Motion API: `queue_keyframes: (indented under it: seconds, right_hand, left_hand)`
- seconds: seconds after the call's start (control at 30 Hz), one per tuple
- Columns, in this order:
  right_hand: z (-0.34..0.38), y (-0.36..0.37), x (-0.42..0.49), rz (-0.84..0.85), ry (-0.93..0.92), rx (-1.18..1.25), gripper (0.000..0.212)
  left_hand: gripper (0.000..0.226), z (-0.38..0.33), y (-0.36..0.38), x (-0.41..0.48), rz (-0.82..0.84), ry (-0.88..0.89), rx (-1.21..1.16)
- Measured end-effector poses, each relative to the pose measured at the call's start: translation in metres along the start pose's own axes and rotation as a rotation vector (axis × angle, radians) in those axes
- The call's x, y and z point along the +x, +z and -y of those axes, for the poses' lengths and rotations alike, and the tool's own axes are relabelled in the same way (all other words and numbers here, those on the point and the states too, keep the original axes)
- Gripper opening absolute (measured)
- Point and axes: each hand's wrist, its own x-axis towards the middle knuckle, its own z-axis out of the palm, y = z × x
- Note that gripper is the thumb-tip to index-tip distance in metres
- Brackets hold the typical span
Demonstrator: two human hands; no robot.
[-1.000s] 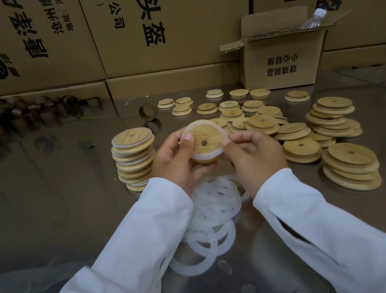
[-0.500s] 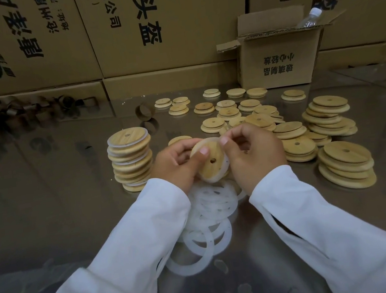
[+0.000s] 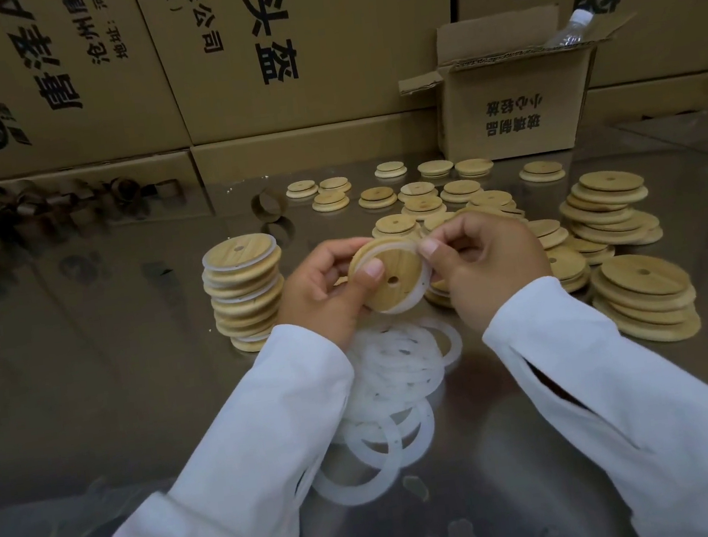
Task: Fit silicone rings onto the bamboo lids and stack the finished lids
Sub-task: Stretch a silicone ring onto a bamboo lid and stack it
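Observation:
Both hands hold one round bamboo lid with a small centre hole, tilted toward me above the table. A translucent white silicone ring sits around its rim. My left hand grips the lid's left edge, thumb pressed on its face. My right hand pinches the ring at the lid's upper right edge. A stack of ringed lids stands just left of my hands. A pile of loose silicone rings lies on the table below them.
Bare bamboo lids lie scattered and in low stacks to the right and behind my hands. An open small carton with a plastic bottle stands at the back right. Big cardboard boxes wall off the back. Dark rings lie at the back left.
The lid dropped lower and then came back up in front of me. Its face has tilted more toward me, and my right fingers have shifted to its upper right rim.

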Motion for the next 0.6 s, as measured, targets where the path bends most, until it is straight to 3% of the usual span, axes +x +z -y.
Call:
queue_keyframes:
  seconds: [0.27, 0.6]
  right_hand:
    - [0.003, -0.002, -0.003, 0.014, -0.031, 0.015, 0.017]
    - [-0.001, 0.011, -0.018, -0.109, -0.035, 0.051, 0.021]
  left_hand:
    - [0.015, -0.002, -0.001, 0.001, -0.012, -0.043, -0.108]
    - [0.009, -0.005, 0.003, -0.001, -0.051, -0.154, -0.207]
